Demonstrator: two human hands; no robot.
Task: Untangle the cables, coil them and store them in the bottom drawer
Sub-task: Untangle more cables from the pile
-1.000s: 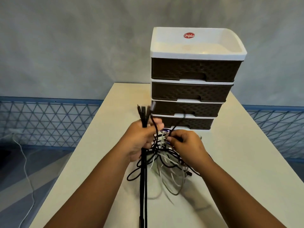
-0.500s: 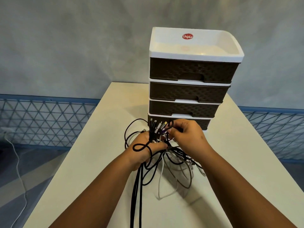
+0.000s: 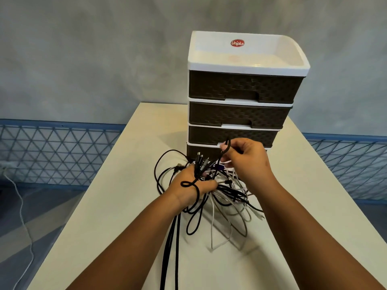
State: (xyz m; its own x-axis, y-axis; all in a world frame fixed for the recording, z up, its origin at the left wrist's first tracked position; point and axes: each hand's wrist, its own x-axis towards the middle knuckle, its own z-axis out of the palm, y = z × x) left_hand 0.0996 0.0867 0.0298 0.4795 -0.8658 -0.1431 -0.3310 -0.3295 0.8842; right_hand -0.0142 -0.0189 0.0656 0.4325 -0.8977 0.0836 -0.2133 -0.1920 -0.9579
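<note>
Since 0.5 s ago your right hand point(image 3: 246, 162) has lifted 1 black cable point(image 3: 225, 150) toward 12 o'clock, pinching it, while your left hand point(image 3: 191, 188), at its 8 o'clock, grips the cable bundle point(image 3: 228, 192) before the closed bottom drawer point(image 3: 201, 152).

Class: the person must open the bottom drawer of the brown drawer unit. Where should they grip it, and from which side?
Judging by the three drawers above, the bottom drawer likely has a recessed notch at the front's lower middle. Hook fingertips there, coming straight from the front and pulling toward the body. The right hand and cable bundle now hide that spot.
</note>
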